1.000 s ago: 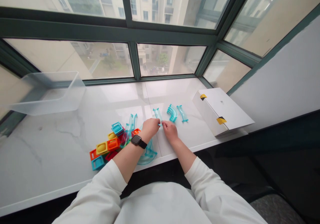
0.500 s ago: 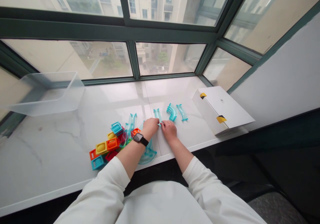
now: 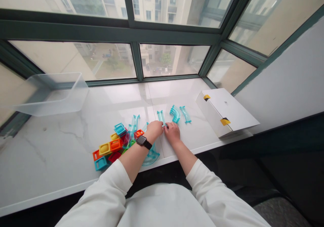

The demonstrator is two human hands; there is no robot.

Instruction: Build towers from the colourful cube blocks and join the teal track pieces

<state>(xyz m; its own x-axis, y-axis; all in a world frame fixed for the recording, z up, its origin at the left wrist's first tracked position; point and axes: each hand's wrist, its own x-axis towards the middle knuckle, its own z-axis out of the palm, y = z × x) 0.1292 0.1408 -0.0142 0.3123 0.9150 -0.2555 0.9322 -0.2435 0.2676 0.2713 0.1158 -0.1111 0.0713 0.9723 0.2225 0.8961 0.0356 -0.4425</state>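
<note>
My left hand (image 3: 154, 130) and my right hand (image 3: 172, 133) meet at the lower end of a clear teal curved track piece (image 3: 160, 116), their fingertips pinching it. Just right of it lie a stack of clear teal curved tracks (image 3: 175, 114) and a single curved track (image 3: 186, 115). To the left of my left hand sits a heap of orange, yellow, red and blue square frame blocks (image 3: 108, 147) mixed with clear track pieces. A larger clear teal curved piece (image 3: 152, 158) lies partly hidden under my left forearm, which wears a black smartwatch (image 3: 143, 141).
The pieces lie on a white marble windowsill (image 3: 60, 139) below a green-framed window (image 3: 172, 38). A transparent plastic bin (image 3: 53, 93) stands at the far left. A white box (image 3: 225, 112) with yellow-and-black tape stands at the right. The sill's front edge runs close to my forearms.
Both hands stay at the lower end of the track piece. The view has shifted slightly, and nothing else has visibly moved.
</note>
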